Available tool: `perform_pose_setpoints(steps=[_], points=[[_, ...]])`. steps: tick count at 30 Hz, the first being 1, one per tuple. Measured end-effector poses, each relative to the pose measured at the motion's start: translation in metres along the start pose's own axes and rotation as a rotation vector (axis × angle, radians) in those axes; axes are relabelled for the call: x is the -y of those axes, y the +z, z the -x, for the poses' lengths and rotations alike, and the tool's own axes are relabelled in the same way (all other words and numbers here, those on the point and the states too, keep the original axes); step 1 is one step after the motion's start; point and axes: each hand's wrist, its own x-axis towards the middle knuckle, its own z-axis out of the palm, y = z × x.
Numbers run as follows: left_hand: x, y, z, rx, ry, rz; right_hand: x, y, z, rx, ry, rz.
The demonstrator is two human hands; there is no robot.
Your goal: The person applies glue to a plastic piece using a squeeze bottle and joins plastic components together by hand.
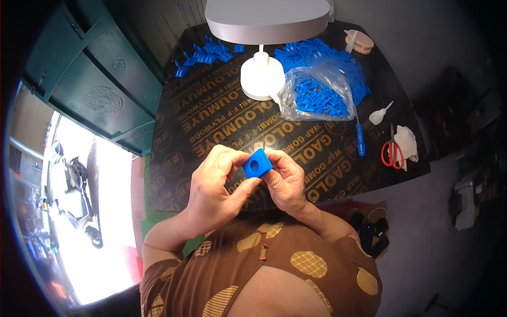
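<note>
Pinching the blue holed block (257, 163) between both hands (219, 185) (285, 179), fingers clamped at nine and three o'clock; firm, square pressure seems wise.

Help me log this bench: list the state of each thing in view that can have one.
Blue block: held up by both hands, hole facing the camera.
Left hand: fingers closed on the block.
Right hand: fingers closed on the block.
Plastic bag: lying on the table, full of blue parts.
Scissors: lying flat, blades shut.
Lamp: upright.

Blue holed block (257, 165) between both hands' fingers (238, 158)
</note>
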Motion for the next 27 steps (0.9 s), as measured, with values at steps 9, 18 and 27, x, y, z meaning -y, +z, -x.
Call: perform_pose_setpoints(steps=[9,18,27], points=[[-0.0011,0.0024,-0.0001,0.01,0.044,-0.042,-0.0011,-0.0024,0.0021,-0.007,-0.02,-0.004],[-0.0028,0.0026,-0.0007,0.029,0.034,-0.043,0.0003,-0.0033,0.0022,-0.001,-0.023,-0.03],[-0.0042,0.0016,-0.0001,0.041,0.023,-0.041,-0.0012,-0.0047,0.0042,0.0,-0.031,-0.018]])
